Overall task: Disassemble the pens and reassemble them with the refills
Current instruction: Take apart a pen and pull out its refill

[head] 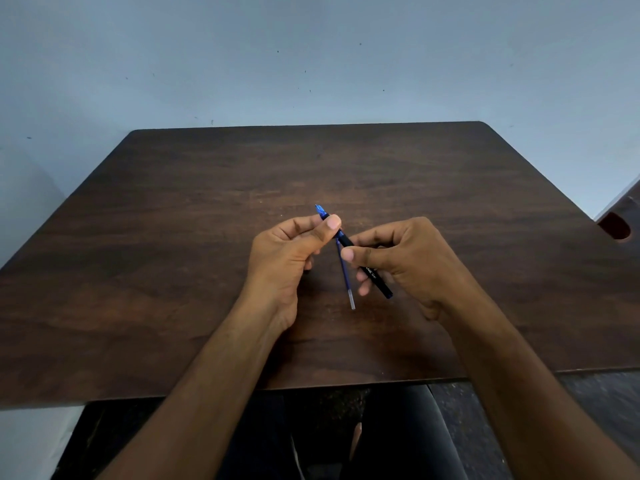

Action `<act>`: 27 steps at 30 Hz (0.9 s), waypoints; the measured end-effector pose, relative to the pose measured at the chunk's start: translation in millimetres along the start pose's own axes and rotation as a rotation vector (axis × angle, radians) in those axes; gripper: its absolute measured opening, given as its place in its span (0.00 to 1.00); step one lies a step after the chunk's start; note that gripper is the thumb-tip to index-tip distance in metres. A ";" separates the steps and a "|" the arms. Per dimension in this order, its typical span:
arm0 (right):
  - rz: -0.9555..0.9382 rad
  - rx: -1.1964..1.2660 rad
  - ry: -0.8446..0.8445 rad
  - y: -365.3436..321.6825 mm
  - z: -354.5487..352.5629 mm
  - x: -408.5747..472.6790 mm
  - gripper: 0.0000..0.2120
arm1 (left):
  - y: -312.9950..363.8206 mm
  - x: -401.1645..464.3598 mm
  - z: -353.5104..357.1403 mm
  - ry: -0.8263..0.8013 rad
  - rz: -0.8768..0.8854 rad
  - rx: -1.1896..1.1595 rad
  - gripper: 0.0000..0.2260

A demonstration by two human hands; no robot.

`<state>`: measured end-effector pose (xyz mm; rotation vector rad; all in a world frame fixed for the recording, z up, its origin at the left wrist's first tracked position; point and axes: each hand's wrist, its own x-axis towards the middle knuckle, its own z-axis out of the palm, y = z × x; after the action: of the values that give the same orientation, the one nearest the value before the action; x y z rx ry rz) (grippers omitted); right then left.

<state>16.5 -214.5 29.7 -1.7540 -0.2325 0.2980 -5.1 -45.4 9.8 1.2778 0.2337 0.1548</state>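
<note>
Both of your hands are raised just above the middle of the dark wood-grain surface [207,209], close together but not touching. Your left hand [287,258] pinches the translucent blue tip section [322,211] between thumb and fingers; its point aims away from you. The blue refill [344,271] runs from that tip section back toward you, its pale end hanging free between the hands. Your right hand [408,261] is closed around the black pen barrel [374,275], which bears white lettering and angles down to your right. The barrel's near end lies just beside the refill at the left thumb.
</note>
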 end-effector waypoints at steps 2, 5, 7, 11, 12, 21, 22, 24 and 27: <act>0.006 -0.002 -0.005 1.0 0.2 0.3 0.11 | -1.0 1.7 1.0 0.002 -0.024 -0.008 0.20; 0.008 -0.008 -0.003 2.6 -1.1 0.4 0.11 | -1.2 2.5 0.6 -0.035 -0.053 -0.002 0.17; 0.004 -0.005 0.001 3.5 -2.2 0.9 0.11 | -1.2 3.1 0.1 -0.030 -0.064 0.009 0.15; -0.037 0.023 -0.014 3.2 -2.9 0.8 0.16 | -0.7 4.7 -0.8 0.001 -0.078 0.015 0.14; -0.046 0.035 -0.013 3.2 -2.7 1.0 0.16 | -0.9 4.7 -0.9 0.005 -0.079 0.014 0.15; -0.005 0.107 -0.001 8.2 -1.8 5.0 0.09 | 3.6 12.0 -4.0 0.074 -0.071 -0.044 0.15; -0.001 0.107 0.000 8.0 -1.9 4.8 0.09 | 4.4 12.4 -4.9 0.066 -0.073 -0.042 0.15; 0.004 0.100 0.003 6.7 -2.8 4.2 0.08 | 5.4 13.5 -6.8 0.069 -0.067 -0.041 0.16; 0.010 0.096 -0.005 4.2 -3.5 1.5 0.08 | 8.6 16.4 -10.8 0.082 -0.058 -0.066 0.15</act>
<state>19.0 -218.1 26.2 -1.6603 -0.2101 0.3164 8.0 -28.9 13.7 1.1992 0.3337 0.1643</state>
